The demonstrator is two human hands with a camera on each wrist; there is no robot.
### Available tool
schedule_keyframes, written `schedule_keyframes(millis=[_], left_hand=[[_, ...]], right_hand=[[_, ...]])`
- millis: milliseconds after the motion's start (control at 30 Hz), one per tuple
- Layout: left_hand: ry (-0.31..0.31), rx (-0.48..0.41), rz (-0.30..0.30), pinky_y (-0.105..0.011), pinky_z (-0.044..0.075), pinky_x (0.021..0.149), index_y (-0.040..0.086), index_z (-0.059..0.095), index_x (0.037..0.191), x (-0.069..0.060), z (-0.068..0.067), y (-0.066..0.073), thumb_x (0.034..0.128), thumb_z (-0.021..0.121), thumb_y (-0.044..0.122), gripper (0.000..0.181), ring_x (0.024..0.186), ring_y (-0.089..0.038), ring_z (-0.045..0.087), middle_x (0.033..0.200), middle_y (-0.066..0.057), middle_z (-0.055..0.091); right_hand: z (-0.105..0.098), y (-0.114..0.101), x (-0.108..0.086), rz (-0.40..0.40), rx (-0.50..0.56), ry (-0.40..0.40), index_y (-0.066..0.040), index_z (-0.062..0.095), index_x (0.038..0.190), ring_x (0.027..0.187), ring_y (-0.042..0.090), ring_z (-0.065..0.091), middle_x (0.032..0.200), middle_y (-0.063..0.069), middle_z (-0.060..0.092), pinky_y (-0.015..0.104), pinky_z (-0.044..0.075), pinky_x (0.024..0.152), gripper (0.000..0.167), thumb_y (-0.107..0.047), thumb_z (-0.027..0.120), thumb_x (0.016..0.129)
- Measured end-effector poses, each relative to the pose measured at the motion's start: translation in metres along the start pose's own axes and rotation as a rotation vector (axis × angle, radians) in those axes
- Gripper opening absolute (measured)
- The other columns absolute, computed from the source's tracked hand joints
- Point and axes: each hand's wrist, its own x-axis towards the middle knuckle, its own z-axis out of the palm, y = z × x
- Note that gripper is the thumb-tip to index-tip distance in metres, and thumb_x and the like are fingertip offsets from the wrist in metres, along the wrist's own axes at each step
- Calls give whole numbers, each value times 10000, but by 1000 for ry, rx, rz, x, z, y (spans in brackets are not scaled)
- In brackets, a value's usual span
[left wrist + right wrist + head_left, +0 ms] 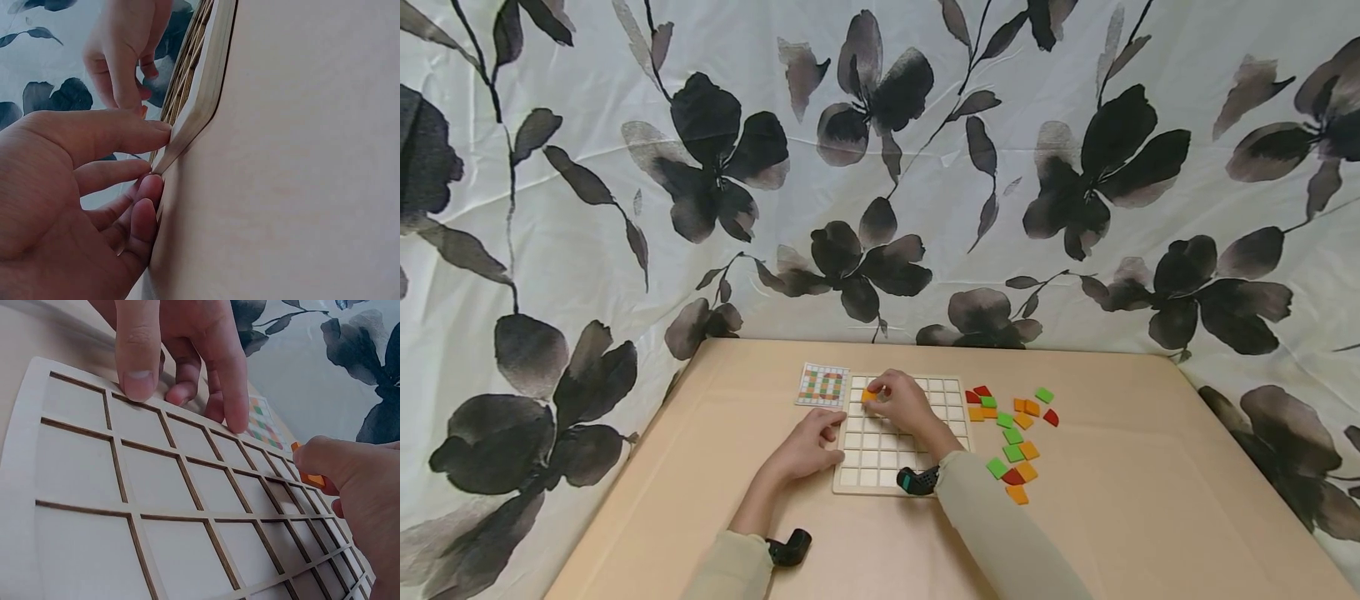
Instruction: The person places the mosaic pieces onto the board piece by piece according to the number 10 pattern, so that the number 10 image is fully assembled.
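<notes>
A pale wooden grid board [868,477] lies on the table, its square cells framed by thin raised strips. Over its upper left cells, my right hand [904,404] pinches an orange tile [868,395] between thumb and fingers. In the right wrist view that orange tile [314,480] shows just above the grid, partly covered by the fingers. My left hand [805,446] rests against the board's left edge, thumb and fingertips touching the rim. The left wrist view shows this hand [81,187] at the board's edge [199,112].
A small card [822,385] printed with a coloured grid lies beyond my left hand, beside the board's upper left corner. Loose green tiles [1013,452], orange tiles [1017,495] and red rounded tiles [1051,417] are scattered right of the board. A floral cloth [970,192] hangs behind the table [1120,467].
</notes>
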Motion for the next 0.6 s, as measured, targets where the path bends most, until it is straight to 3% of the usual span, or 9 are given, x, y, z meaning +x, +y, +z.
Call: schedule_keyframes(millis=[600], left_hand=[[3, 0, 14, -231, 394, 683, 10, 527, 1342, -2, -1, 0, 752, 743, 39, 629, 924, -179, 469, 1161, -119, 475]], right_hand=[[17, 0, 11, 21, 4, -11, -166, 747, 960, 777, 111, 494, 910, -34, 615, 272, 422, 723, 165, -273, 754, 835]])
